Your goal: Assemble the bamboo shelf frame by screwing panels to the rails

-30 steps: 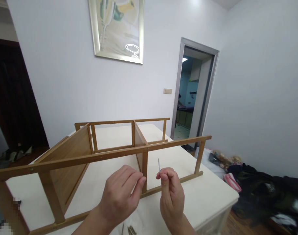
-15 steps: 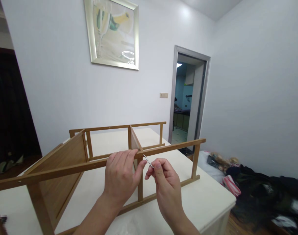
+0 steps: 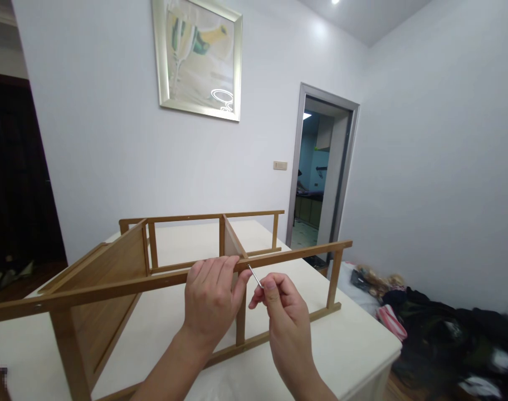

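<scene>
A brown wooden shelf frame [image 3: 298, 255] lies on its side on a white table. My left hand [image 3: 212, 292] is wrapped over its upper near rail, close to where a crosspiece joins. Between the thumb and fingers of my right hand [image 3: 287, 312] is a thin silver hex key [image 3: 256, 277]. The key slants up to the left, and its far end meets the rail at the joint beside my left thumb. The fastener there is too small to make out.
The white table [image 3: 362, 348] ends in a rounded corner at right. Dark clothes [image 3: 441, 334] and a pink striped cloth [image 3: 391, 322] are heaped beyond it. A framed picture [image 3: 199, 61] hangs on the wall, left of a doorway [image 3: 316, 178].
The view has shifted slightly. Both hands keep their places at the joint, with the hex key still against the rail and at nearly the same slant.
</scene>
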The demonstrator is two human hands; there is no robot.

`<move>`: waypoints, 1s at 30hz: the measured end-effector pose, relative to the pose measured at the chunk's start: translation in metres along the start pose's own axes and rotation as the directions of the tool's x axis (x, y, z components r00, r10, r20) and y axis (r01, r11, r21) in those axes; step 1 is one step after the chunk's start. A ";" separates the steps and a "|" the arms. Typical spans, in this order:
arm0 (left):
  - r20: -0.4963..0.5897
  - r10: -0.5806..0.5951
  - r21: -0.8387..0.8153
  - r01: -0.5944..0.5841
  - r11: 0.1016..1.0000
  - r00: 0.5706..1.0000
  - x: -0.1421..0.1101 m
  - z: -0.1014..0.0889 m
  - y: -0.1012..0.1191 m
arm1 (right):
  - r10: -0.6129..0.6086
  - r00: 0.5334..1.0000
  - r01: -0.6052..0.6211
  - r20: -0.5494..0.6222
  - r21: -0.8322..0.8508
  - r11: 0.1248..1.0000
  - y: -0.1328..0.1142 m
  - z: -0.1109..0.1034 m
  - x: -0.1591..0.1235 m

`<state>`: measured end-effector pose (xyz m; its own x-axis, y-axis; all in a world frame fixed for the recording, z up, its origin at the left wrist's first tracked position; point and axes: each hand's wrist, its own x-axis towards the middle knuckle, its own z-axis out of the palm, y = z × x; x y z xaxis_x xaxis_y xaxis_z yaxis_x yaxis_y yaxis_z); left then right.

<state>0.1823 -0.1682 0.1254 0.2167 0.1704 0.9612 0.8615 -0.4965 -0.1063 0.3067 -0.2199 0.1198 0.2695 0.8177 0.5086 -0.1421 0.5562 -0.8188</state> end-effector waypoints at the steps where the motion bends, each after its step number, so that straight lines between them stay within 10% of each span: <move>1: -0.004 0.004 0.001 -0.004 1.000 1.000 0.000 0.000 0.000 | 0.003 1.000 -0.003 -0.003 -0.005 1.000 0.000 0.000 0.000; 12: -0.026 0.010 0.005 -0.010 1.000 1.000 0.000 0.001 0.000 | -0.092 0.995 0.099 0.042 -0.190 0.977 -0.001 0.000 -0.001; 30: -0.061 0.039 0.019 -0.038 0.999 0.997 -0.002 0.004 -0.002 | -0.219 0.848 0.438 0.482 -0.404 0.803 -0.019 -0.019 0.018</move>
<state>0.1822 -0.1640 0.1229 0.2214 0.0985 0.9702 0.8613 -0.4863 -0.1472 0.3325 -0.2182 0.1393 -0.1998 0.6431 0.7393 0.3887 0.7446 -0.5427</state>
